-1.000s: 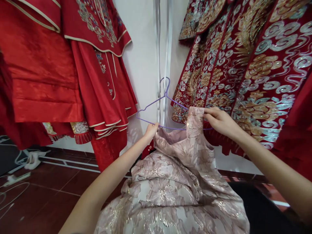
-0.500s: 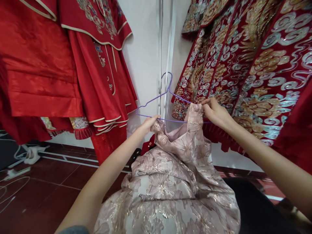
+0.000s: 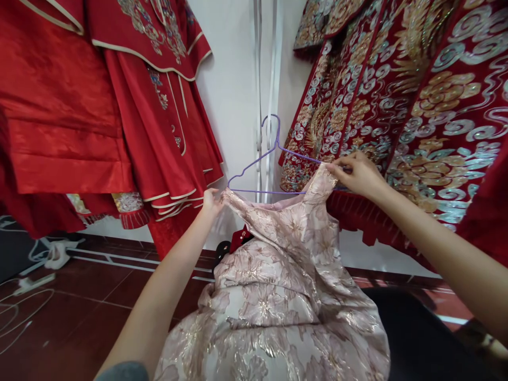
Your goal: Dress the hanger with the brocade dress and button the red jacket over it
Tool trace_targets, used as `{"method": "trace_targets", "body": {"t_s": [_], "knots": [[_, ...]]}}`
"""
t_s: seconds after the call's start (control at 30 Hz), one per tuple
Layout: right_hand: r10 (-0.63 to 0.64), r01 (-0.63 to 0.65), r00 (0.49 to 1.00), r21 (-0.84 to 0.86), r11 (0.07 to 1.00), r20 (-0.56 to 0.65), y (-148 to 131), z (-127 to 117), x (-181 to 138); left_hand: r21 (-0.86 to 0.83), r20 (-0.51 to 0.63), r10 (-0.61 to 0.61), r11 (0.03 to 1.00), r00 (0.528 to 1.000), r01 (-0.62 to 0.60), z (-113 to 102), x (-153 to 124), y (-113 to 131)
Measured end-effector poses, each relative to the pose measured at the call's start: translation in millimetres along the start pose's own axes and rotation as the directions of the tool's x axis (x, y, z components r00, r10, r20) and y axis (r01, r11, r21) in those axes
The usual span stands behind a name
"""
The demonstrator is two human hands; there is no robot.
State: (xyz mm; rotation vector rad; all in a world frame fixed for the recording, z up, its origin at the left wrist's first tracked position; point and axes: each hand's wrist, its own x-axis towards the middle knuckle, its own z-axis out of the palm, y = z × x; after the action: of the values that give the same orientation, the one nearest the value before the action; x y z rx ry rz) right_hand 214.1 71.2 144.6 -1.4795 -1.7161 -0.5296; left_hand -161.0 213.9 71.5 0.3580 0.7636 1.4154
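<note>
A pale pink dress (image 3: 273,286) with a shiny metallic flower pattern fills the lower middle of the view, its neckline facing away from me. My left hand (image 3: 214,200) pinches its left shoulder strap, close to the left end of a purple hanger (image 3: 260,157). At the other strap, my right hand (image 3: 355,172) grips the fabric between thumb and fingers. The hanger's right arm runs into that strap, while its left end shows bare beside the left strap. Its hook stands upright in front of white poles.
Red garments (image 3: 159,116) hang on the left, and a heavily embroidered red garment (image 3: 397,106) hangs on the right. White poles (image 3: 273,69) rise in the corner. On the tiled floor at left lie a power strip (image 3: 35,284), cables and pale shoes (image 3: 57,255).
My left hand has moved left, drawing the left strap outward to the hanger's end and widening the neckline. My right hand and its strap have shifted slightly up and right.
</note>
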Motion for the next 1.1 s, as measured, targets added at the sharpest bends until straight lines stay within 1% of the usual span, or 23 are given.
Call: {"method": "trace_targets", "body": {"t_s": [0.07,0.13,0.27,0.4,0.47,0.53,0.6,0.63,0.7,0.8,0.9,0.97,1.0,1.03,1.07,1.1], "knots": [[0.000,0.000,1.000,-0.005,1.000,0.016,1.1,0.2,1.1,-0.015,-0.023,0.024,1.000,0.999,-0.024,0.5,0.6,2.2],[-0.004,0.004,1.000,-0.007,1.000,0.026,1.5,-0.4,2.0,-0.009,-0.008,0.055,0.998,0.998,-0.055,2.8,0.7,6.0],[-0.006,0.007,1.000,-0.012,1.000,0.019,2.4,-4.8,4.4,0.056,0.149,0.142,0.987,0.979,-0.152,16.7,-0.7,14.5],[-0.014,0.014,0.999,-0.008,1.000,0.030,4.5,-7.1,6.9,0.131,0.276,0.232,0.952,0.933,-0.276,41.1,-11.4,20.7],[-0.005,0.004,0.999,0.017,1.000,0.053,4.6,-2.2,5.7,0.176,0.384,0.226,0.934,0.895,-0.311,54.7,-22.5,23.1],[0.011,-0.015,0.996,0.043,0.999,0.086,2.8,7.5,2.3,0.231,0.497,0.168,0.920,0.851,-0.316,67.9,-35.7,24.9],[0.020,-0.026,0.993,0.053,0.998,0.117,-0.4,19.5,-2.2,0.287,0.560,0.123,0.899,0.819,-0.331,79.4,-47.3,26.0],[0.021,-0.028,0.992,0.050,0.998,0.126,-2.0,24.9,-4.2,0.317,0.564,0.114,0.885,0.818,-0.342,83.8,-51.4,26.3],[0.027,-0.032,0.992,0.038,0.999,0.126,-3.7,32.4,-6.6,0.388,0.531,0.126,0.843,0.838,-0.372,88.8,-54.6,26.3],[0.040,-0.042,0.993,0.020,0.999,0.112,-1.1,32.7,-4.8,0.530,0.437,0.169,0.745,0.883,-0.405,84.8,-47.5,25.6],[0.007,-0.008,0.993,0.011,1.000,0.115,5.1,26.0,0.0,0.621,0.390,0.235,0.647,0.890,-0.442,70.5,-31.5,23.8],[-0.035,0.034,0.991,0.007,0.999,0.127,8.3,22.7,2.6,0.668,0.388,0.315,0.552,0.866,-0.500,59.7,-19.9,21.8],[-0.053,0.054,0.990,-0.006,0.999,0.133,9.3,22.1,3.5,0.699,0.405,0.352,0.475,0.844,-0.534,54.8,-14.8,20.7],[-0.068,0.072,0.989,-0.029,0.997,0.133,9.8,22.3,4.0,0.731,0.440,0.377,0.377,0.815,-0.569,50.7,-10.7,19.7],[-0.077,0.086,0.989,-0.064,0.994,0.126,9.8,23.0,4.1,0.753,0.496,0.382,0.259,0.780,-0.605,47.2,-7.8,18.7],[-0.081,0.093,0.990,-0.105,0.990,0.114,9.4,24.2,4.0,0.760,0.564,0.360,0.126,0.744,-0.637,44.6,-6.3,17.9]]}}
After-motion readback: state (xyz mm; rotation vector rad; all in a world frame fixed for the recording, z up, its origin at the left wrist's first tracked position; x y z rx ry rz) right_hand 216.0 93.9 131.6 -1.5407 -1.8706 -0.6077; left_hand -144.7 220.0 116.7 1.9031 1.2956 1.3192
